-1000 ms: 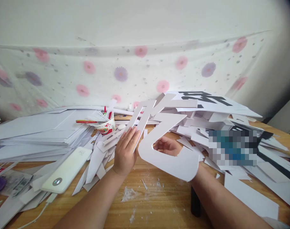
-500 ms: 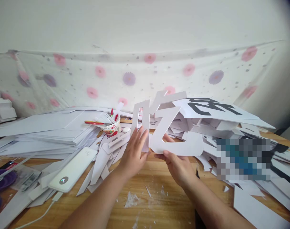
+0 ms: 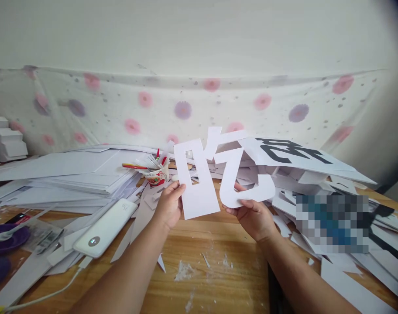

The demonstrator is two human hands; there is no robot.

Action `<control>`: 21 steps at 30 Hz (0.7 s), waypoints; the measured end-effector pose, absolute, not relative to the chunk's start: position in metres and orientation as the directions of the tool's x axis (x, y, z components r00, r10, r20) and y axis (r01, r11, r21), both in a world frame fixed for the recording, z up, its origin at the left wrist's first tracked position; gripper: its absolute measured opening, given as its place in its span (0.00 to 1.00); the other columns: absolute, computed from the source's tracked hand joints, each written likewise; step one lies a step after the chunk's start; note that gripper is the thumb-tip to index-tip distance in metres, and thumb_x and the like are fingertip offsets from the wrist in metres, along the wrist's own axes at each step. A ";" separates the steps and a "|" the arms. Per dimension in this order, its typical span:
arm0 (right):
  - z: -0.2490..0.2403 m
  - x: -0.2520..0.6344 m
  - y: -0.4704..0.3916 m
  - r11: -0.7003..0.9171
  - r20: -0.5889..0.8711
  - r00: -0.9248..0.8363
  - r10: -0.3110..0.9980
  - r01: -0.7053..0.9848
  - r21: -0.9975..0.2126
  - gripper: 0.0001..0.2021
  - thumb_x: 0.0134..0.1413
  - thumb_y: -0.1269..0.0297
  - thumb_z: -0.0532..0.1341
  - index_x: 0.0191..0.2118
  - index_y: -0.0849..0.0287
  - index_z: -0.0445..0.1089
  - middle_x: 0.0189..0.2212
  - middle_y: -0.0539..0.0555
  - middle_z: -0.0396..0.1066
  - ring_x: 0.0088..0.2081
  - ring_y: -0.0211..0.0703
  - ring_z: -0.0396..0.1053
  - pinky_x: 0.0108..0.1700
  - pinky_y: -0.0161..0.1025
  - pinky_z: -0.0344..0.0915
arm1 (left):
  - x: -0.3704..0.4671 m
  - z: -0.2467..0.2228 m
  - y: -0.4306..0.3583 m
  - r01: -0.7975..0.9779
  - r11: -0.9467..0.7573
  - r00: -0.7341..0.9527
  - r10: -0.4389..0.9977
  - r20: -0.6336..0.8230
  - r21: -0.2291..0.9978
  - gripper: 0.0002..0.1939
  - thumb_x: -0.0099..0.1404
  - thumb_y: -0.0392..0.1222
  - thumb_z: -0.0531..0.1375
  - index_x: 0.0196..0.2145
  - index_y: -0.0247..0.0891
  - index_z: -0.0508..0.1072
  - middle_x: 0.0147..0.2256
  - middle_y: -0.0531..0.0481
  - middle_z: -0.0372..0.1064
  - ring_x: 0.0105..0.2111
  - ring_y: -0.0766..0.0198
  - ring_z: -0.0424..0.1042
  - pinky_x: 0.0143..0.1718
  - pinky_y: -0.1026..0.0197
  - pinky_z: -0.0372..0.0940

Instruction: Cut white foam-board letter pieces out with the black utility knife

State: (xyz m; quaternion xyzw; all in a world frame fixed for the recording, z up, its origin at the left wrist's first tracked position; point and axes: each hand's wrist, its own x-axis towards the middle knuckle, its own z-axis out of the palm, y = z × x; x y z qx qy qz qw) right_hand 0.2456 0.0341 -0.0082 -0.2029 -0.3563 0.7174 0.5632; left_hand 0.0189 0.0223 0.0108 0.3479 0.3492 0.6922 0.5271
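A white cut-out Chinese character (image 3: 202, 203), of stiff board by its look, is held up above the table, its flat face turned toward me. My left hand (image 3: 169, 205) pinches the left edge of its box-shaped part, thumb in front and the other fingers largely hidden behind. My right hand (image 3: 256, 218) grips the bottom of its hooked right part, with the thumb on the front and a finger showing behind through the gap. The box part has a narrow rectangular window.
White board sheets (image 3: 71, 170) are stacked at left, near a paper cup (image 3: 157, 176) of tools and a white power bank (image 3: 104, 229) with a cable. A sheet with black characters (image 3: 303, 159) lies on scraps at right. Small shavings (image 3: 185, 271) dot the wooden table (image 3: 218, 248).
My left hand has gone from lying over the box part to pinching its left edge. The cut-out has turned, so the box part now faces me more squarely.
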 end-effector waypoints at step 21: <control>-0.020 0.240 0.037 -0.190 -0.025 -0.281 0.959 -0.578 -0.794 0.14 0.43 0.61 0.73 0.36 0.62 0.77 0.32 0.56 0.80 0.28 0.40 0.75 0.35 0.37 0.74 | 0.026 0.014 0.015 -0.513 -0.155 -0.136 0.986 0.098 0.844 0.17 0.47 0.40 0.72 0.35 0.33 0.77 0.34 0.44 0.77 0.33 0.59 0.74 0.35 0.61 0.67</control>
